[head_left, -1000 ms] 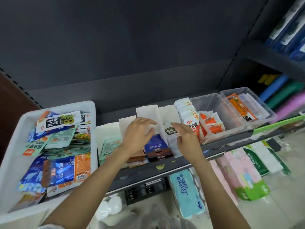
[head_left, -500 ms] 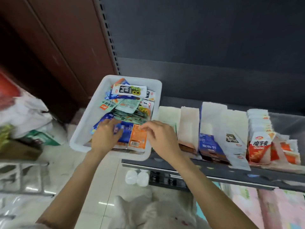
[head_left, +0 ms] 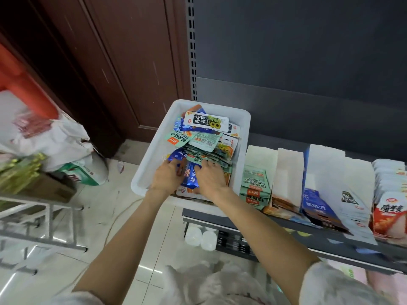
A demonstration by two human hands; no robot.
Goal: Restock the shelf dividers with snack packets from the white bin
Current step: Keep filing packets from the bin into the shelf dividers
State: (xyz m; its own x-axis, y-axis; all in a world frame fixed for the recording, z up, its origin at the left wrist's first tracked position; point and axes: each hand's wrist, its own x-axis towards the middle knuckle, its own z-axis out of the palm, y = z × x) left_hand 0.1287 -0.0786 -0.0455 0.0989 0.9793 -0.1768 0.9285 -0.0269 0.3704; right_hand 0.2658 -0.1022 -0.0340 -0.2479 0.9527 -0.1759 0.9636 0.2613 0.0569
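Both my hands were in the near end of the white bin (head_left: 241,119), which sat at the left end of the shelf (head_left: 308,236). My left hand (head_left: 167,178) and right hand (head_left: 211,179) lay over a blue packet (head_left: 191,176) with white Chinese lettering and a small red logo; the fingers curled down into the pile, touching it, but I could not tell whether either grip had closed on it. At the bin's far end lay a white packet (head_left: 207,122) with black Chinese print and a green "8". Nearer lay a green packet (head_left: 177,138) bearing an orange logo. Just right of the bin stood the white dividers (head_left: 286,170), holding green packets, then a dark blue box (head_left: 317,209), then a red-and-white packet (head_left: 388,216) with red characters, all too blurred to read fully. Half a second earlier my hands were spread apart on the pile; now they had drawn together over the blue packet.
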